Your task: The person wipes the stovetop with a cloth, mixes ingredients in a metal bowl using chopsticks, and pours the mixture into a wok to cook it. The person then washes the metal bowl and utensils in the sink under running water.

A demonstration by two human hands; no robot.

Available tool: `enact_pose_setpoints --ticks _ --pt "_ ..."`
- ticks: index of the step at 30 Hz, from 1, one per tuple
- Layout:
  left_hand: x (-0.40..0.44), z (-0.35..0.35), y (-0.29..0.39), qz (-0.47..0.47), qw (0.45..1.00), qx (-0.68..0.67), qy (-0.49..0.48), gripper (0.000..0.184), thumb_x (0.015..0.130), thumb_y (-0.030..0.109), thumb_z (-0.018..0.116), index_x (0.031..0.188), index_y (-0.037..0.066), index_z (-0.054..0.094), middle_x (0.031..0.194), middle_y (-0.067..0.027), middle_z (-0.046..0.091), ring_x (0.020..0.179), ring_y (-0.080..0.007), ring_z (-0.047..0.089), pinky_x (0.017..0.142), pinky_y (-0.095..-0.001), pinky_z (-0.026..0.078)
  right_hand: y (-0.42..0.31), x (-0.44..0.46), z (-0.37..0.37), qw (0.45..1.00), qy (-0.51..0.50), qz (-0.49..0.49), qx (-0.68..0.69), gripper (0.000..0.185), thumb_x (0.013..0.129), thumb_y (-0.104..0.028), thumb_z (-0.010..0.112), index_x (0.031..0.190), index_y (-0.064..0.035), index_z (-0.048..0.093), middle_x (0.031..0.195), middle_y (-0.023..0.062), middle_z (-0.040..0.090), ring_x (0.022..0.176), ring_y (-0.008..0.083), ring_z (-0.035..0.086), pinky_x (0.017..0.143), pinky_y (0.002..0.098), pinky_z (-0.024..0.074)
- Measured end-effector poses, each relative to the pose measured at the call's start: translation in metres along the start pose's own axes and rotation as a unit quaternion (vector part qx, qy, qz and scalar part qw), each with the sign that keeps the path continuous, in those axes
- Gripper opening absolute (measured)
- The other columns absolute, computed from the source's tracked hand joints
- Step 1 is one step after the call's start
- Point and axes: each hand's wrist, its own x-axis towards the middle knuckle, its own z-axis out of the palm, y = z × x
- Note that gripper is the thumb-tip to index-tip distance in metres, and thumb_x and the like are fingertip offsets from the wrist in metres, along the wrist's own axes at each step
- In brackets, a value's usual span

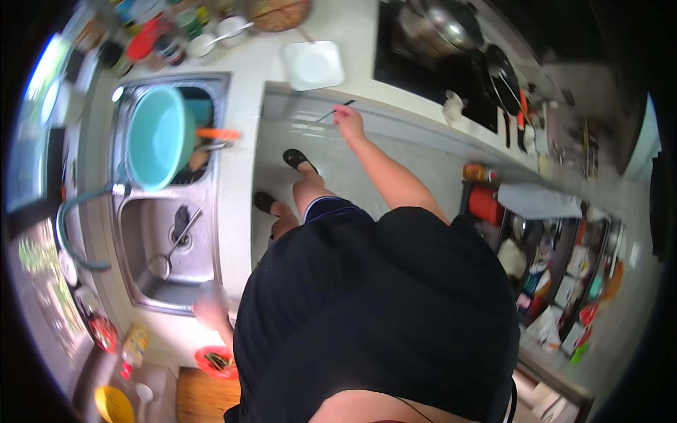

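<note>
My right hand [347,124] is stretched out over the floor gap, near the counter edge, with its fingers drawn together. A thin dark stick-like thing [324,116] shows at its fingertips; its kind is too small to make out. Above that hand, a white square dish [313,65] lies on the counter. My left hand [210,307], smeared by motion, is beside the near corner of the sink [217,240], its fingers unclear. Close below it is a red basket [215,361] with green vegetables. A ladle [161,266] lies in the sink's near basin.
A turquoise basin [151,137] sits in the far sink bowl beside an orange handle [218,133]. A steel pot [441,28] stands on the black stove [402,70]; knives [520,127] lie at the right. A loaded shelf rack [550,261] stands right. Jars [144,46] line the back.
</note>
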Motion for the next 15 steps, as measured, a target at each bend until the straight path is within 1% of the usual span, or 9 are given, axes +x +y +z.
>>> enact_pose_setpoints --ticks 2,3,6,8,9,11,12,13,15 --pt "0.018 -0.022 0.043 0.021 0.988 -0.153 -0.024 0.040 0.074 0.011 0.066 0.112 0.004 0.057 0.128 -0.0256 0.035 0.120 -0.0407 0.036 0.103 -0.0445 0.030 0.038 0.034 -0.062 0.983 0.111 0.107 0.101 0.027 0.081 -0.005 0.056 0.105 -0.0101 0.068 0.075 0.0033 0.064 0.064 0.0105 0.058 0.050 0.0249 0.0416" --pt "0.029 -0.023 0.064 0.072 0.990 -0.116 0.027 0.040 0.074 0.009 0.064 0.113 0.004 0.057 0.124 -0.0227 0.040 0.115 -0.0376 0.043 0.099 -0.0421 0.036 0.074 0.062 -0.096 0.979 0.168 0.096 0.068 0.026 0.081 -0.006 0.057 0.103 -0.0121 0.068 0.075 0.0018 0.063 0.064 0.0097 0.058 0.048 0.0239 0.0399" --pt "0.048 -0.055 0.137 0.134 0.962 -0.233 -0.055 0.035 0.076 0.005 0.060 0.111 0.003 0.057 0.116 -0.0170 0.047 0.100 -0.0318 0.051 0.086 -0.0366 0.045 0.114 0.111 -0.214 0.940 0.295 0.024 -0.172 0.028 0.077 -0.010 0.059 0.102 -0.0183 0.070 0.075 -0.0015 0.065 0.063 0.0113 0.055 0.055 0.0270 0.0445" --pt "0.052 -0.062 0.181 0.130 0.953 -0.259 -0.094 0.032 0.079 0.006 0.059 0.111 0.003 0.058 0.111 -0.0162 0.051 0.088 -0.0278 0.057 0.079 -0.0344 0.047 0.132 0.142 -0.286 0.889 0.361 0.097 -0.264 0.028 0.078 -0.015 0.056 0.100 -0.0199 0.071 0.083 0.0072 0.070 0.071 0.0194 0.064 0.063 0.0318 0.0492" --pt "0.051 -0.072 0.208 0.114 0.945 -0.285 -0.112 0.031 0.081 0.007 0.059 0.112 0.004 0.058 0.110 -0.0159 0.053 0.084 -0.0258 0.059 0.076 -0.0335 0.048 0.210 0.187 -0.342 0.889 0.347 -0.012 -0.298 0.029 0.077 -0.021 0.060 0.105 -0.0187 0.069 0.082 0.0090 0.070 0.074 0.0221 0.066 0.066 0.0349 0.0516" --pt "0.057 -0.060 0.238 0.142 0.928 -0.318 -0.133 0.030 0.083 0.009 0.058 0.112 0.003 0.059 0.104 -0.0150 0.058 0.079 -0.0228 0.061 0.071 -0.0326 0.049 0.214 0.205 -0.388 0.870 0.358 0.097 -0.326 0.044 0.073 -0.036 0.069 0.114 -0.0202 0.066 0.084 0.0107 0.070 0.075 0.0282 0.067 0.070 0.0387 0.0527" --pt "0.056 -0.062 0.258 0.114 0.927 -0.325 -0.147 0.030 0.083 0.010 0.060 0.111 0.002 0.060 0.099 -0.0141 0.062 0.078 -0.0225 0.062 0.070 -0.0331 0.049 0.211 0.212 -0.402 0.874 0.334 0.170 -0.308 0.057 0.072 -0.039 0.074 0.124 -0.0242 0.057 0.119 0.0148 0.057 0.107 0.0323 0.057 0.092 0.0414 0.0449" --pt "0.059 -0.065 0.278 0.110 0.923 -0.335 -0.151 0.030 0.082 0.011 0.061 0.111 0.002 0.061 0.096 -0.0128 0.063 0.076 -0.0213 0.062 0.068 -0.0317 0.049 0.212 0.205 -0.401 0.863 0.336 0.090 -0.365 0.063 0.072 -0.041 0.073 0.129 -0.0259 0.052 0.129 0.0140 0.049 0.109 0.0320 0.055 0.093 0.0419 0.0443" --pt "0.073 -0.052 0.305 0.076 0.904 -0.389 -0.160 0.031 0.081 0.009 0.060 0.111 0.002 0.060 0.089 -0.0097 0.064 0.073 -0.0162 0.062 0.066 -0.0285 0.049 0.227 0.219 -0.399 0.857 0.292 0.156 -0.395 0.063 0.072 -0.041 0.073 0.130 -0.0272 0.051 0.133 0.0139 0.045 0.109 0.0328 0.054 0.092 0.0421 0.0455"
